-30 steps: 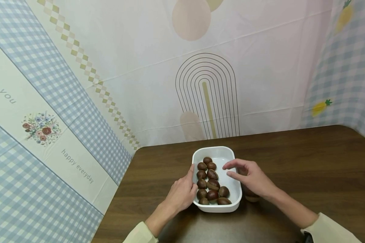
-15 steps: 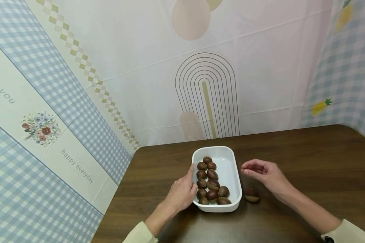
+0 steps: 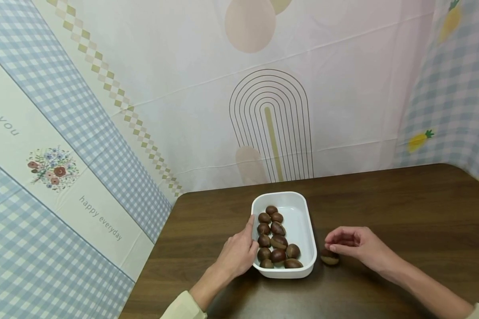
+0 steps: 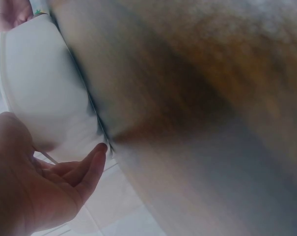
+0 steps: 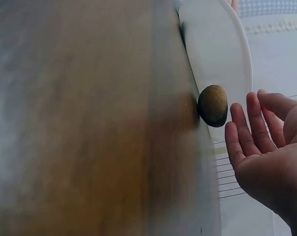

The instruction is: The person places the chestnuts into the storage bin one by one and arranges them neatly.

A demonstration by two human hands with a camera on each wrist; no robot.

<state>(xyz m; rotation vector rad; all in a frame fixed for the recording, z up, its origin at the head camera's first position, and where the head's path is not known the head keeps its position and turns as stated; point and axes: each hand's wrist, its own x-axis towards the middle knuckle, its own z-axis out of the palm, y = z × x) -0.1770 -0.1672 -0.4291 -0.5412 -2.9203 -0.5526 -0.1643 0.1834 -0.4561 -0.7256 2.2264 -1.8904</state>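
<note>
A white rectangular dish point(image 3: 312, 241) stands on the table with several brown chestnuts point(image 3: 278, 241) inside, mostly along its left side and near end. My left hand point(image 3: 235, 252) rests against the dish's left wall, index finger stretched along the rim. In the left wrist view its other fingers lie loosely beside the outer wall. Right of the dish, one loose chestnut point(image 5: 213, 105) lies on the table. My right hand point(image 3: 361, 248) hovers just beside this chestnut, fingers bent and apart from the thumb, holding nothing. The head view shows its fingertips partly covering the nut.
The brown wooden table point(image 3: 399, 204) extends to the right and left of the dish. Behind it hangs a pale patterned cloth point(image 3: 343, 88). A blue checked cloth point(image 3: 84, 128) hangs at the left.
My right hand has moved out of the dish, to the right and then down toward the loose chestnut, uncovering and partly covering it again. My left hand has stayed put.
</note>
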